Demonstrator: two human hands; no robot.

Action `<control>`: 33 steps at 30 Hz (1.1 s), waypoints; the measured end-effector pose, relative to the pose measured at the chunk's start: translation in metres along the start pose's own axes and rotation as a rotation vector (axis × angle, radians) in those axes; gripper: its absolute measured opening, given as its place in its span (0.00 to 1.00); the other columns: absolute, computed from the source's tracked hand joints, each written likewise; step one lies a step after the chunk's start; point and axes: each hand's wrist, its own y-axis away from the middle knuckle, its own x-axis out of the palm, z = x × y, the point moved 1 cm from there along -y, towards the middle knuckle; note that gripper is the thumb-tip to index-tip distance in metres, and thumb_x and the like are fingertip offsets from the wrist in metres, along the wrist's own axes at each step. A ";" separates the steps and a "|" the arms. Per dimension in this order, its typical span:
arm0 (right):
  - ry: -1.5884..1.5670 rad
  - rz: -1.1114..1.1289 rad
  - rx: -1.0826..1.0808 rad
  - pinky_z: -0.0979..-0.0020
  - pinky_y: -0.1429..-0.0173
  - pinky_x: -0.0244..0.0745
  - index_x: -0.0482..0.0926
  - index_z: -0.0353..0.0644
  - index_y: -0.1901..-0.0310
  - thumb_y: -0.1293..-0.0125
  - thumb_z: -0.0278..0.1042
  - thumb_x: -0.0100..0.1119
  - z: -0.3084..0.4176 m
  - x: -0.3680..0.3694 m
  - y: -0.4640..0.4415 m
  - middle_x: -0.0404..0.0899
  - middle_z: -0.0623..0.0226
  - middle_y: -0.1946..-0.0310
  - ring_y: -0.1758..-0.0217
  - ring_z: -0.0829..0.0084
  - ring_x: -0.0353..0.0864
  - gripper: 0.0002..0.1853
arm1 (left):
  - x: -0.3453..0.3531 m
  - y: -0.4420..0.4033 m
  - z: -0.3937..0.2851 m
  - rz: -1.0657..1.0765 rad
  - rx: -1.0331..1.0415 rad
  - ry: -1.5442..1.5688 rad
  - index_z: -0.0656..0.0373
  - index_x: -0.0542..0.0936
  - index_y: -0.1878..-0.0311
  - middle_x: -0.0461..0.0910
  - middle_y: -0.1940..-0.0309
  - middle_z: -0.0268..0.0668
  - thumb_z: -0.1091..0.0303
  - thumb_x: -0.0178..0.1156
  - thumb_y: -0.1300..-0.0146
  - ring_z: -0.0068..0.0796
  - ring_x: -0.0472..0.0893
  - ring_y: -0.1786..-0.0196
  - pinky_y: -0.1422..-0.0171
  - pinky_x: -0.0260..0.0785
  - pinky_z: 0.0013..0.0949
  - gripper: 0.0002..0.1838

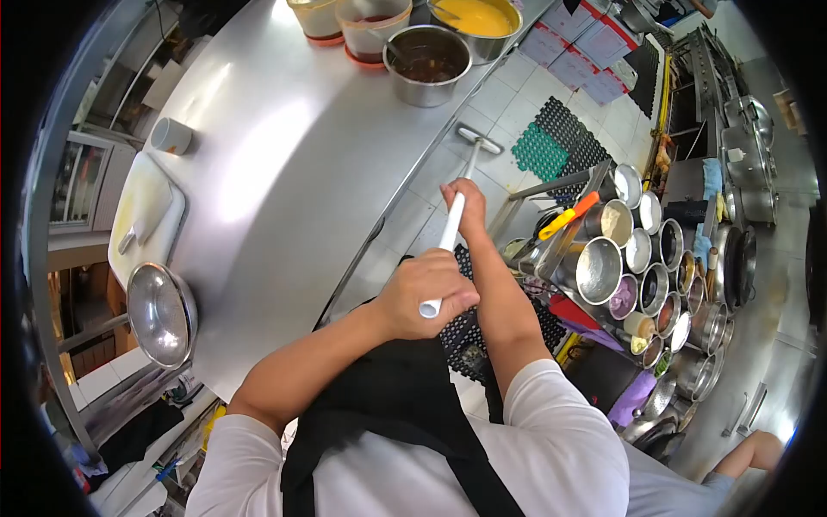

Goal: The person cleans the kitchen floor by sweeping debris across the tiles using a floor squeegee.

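A long white pole of what looks like a floor squeegee [450,226] slants away from me, with a T-shaped head [479,140] down on the tiled floor. My left hand [429,293] is closed around the upper end of the pole, whose hollow tip sticks out toward me. Further down, my right hand [466,208] wraps the same pole. To the left of both hands runs the edge of a steel table [284,198].
Pots and tubs of sauce, including a steel pot [428,69], stand at the table's far end. A colander [161,314] and cutting board [177,226] lie left. Ingredient containers [598,270] crowd the right. Black mats [564,133] cover some floor. Another person's arm [751,454] shows lower right.
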 end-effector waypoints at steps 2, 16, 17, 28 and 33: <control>0.006 0.020 -0.003 0.56 0.59 0.76 0.78 0.39 0.72 0.37 0.33 0.72 0.010 0.019 0.023 0.79 0.56 0.72 0.65 0.51 0.80 0.13 | -0.004 0.021 -0.005 -0.037 0.004 -0.005 0.61 0.83 0.68 0.76 0.77 0.41 0.76 0.70 0.41 0.47 0.77 0.71 0.58 0.74 0.44 0.04; 0.041 0.316 0.021 0.52 0.59 0.77 0.79 0.42 0.73 0.34 0.41 0.69 0.227 0.069 0.312 0.80 0.56 0.71 0.63 0.49 0.82 0.14 | -0.051 0.284 -0.220 -0.076 0.008 -0.030 0.59 0.84 0.69 0.75 0.80 0.35 0.74 0.71 0.41 0.39 0.75 0.77 0.68 0.68 0.39 0.04; 0.045 0.318 0.012 0.52 0.59 0.77 0.79 0.42 0.73 0.34 0.41 0.69 0.242 0.068 0.332 0.80 0.56 0.71 0.63 0.49 0.82 0.14 | -0.054 0.294 -0.237 -0.068 0.027 -0.024 0.59 0.85 0.69 0.75 0.80 0.35 0.74 0.72 0.41 0.39 0.75 0.77 0.69 0.68 0.39 0.04; 0.001 0.302 -0.026 0.53 0.60 0.77 0.78 0.40 0.74 0.34 0.38 0.69 0.339 0.025 0.430 0.80 0.56 0.73 0.67 0.50 0.81 0.15 | -0.057 0.361 -0.349 0.109 0.279 0.183 0.63 0.86 0.64 0.67 0.82 0.28 0.71 0.76 0.41 0.29 0.68 0.82 0.76 0.61 0.35 0.08; -0.001 -0.009 -0.063 0.57 0.61 0.76 0.77 0.40 0.74 0.35 0.35 0.71 0.260 0.021 0.390 0.78 0.55 0.74 0.69 0.51 0.79 0.14 | -0.017 0.362 -0.281 0.095 0.259 0.080 0.60 0.83 0.69 0.69 0.79 0.34 0.69 0.75 0.41 0.40 0.75 0.72 0.60 0.72 0.43 0.09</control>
